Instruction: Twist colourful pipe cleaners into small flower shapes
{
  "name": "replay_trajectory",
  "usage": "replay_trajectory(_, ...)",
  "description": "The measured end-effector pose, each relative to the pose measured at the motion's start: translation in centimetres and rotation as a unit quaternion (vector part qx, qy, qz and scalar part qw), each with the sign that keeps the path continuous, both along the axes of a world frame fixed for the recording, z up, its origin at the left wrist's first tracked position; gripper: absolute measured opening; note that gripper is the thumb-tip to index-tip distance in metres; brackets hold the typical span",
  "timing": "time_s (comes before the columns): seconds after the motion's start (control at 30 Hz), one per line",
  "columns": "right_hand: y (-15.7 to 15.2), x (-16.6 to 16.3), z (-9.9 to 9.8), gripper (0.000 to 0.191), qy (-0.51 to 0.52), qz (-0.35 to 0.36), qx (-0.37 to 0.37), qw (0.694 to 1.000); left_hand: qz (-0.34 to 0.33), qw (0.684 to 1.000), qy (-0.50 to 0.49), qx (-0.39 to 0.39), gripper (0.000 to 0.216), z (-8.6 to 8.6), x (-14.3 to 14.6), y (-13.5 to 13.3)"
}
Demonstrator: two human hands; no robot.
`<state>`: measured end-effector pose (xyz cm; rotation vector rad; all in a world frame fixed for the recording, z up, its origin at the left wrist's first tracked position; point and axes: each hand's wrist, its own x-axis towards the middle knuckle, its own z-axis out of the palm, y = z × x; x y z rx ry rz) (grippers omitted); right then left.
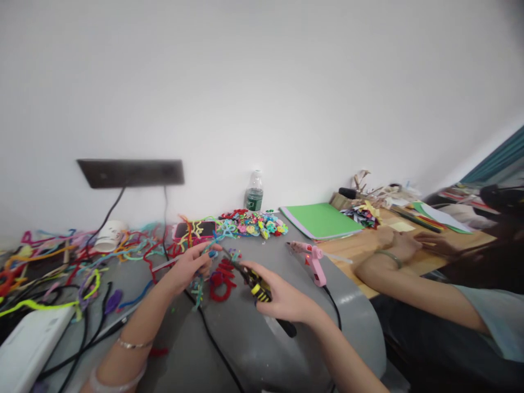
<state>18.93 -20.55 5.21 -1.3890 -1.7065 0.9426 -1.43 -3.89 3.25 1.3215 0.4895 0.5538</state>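
The right grip [282, 293] was closed around the pliers [248, 275], whose nose [230, 258] pointed away and leftward, at the fingertips of the left grip [193, 267]. That left grip was pinched on a teal stem [198, 293], part of which hung below the fingers towards the bench [344, 330]. The stem therefore lay to the left of the right grip and slightly beyond it, with the left grip the nearer one, and the pliers' long axis slanted from the right palm to the left fingertips. The nose stood just beside those fingertips; whether it touched the stem could not be told through the blur. A red coil [224, 273] lay between the two grips, its length running roughly near to far, and the glue gun [313, 263] rested apart, off to the right
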Motion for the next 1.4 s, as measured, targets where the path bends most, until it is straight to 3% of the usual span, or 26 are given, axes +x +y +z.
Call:
replay_trajectory(0.1, -0.4, -0.8, 0.2, 0.079, -0.058, 0.05, 0.025, 0.997, -0.051, 0.999, 0.005, 0.003, 0.041, 0.3, -0.2, -0.3)
replay_trajectory(0.23, -0.5, -1.3, 0.1, 0.075, -0.07, 0.075, 0.016, 0.995, -0.145, 0.986, 0.07, 0.031, 0.04, 0.6, -0.6, -0.6)
replay_trajectory(0.43, -0.4, -1.1, 0.1, 0.068, -0.073, 0.109, 0.011, 0.991, -0.232, 0.967, 0.097, 0.049, 0.035, 1.4, -1.0, -1.0)
replay_trajectory(0.7, -0.2, -1.2, -0.1, 0.065, -0.075, 0.117, 0.008, 0.99, -0.27, 0.949, 0.134, 0.097, 0.029, 1.5, -1.2, -0.6)
replay_trajectory(0.83, -0.2, -1.1, -0.1, 0.071, -0.079, 0.107, -0.004, 0.991, -0.227, 0.962, 0.104, 0.107, 0.035, 1.3, -1.2, -0.5)
replay_trajectory(0.93, -0.3, -1.1, 0.1, 0.074, -0.063, 0.107, -0.01, 0.992, -0.159, 0.982, 0.058, 0.082, 0.04, 1.2, -1.3, -0.2)
replay_trajectory(1.07, -0.8, -0.8, 0.3, 0.077, -0.03, 0.091, -0.015, 0.995, -0.002, 0.999, -0.044, -0.028, 0.037, 1.0, -1.3, 0.8)
replay_trajectory(1.2, -1.2, 0.3, 0.4, 0.075, 0.022, 0.026, -0.016, 0.999, 0.133, 0.989, -0.043, -0.05, 0.025, 0.8, -1.4, 2.1)
replay_trajectory(1.4, -0.5, 2.8, 0.4, 0.062, 0.132, -0.061, -0.056, 0.988, 0.167, 0.984, 0.009, -0.063, 0.027, 0.5, -1.8, 2.9)
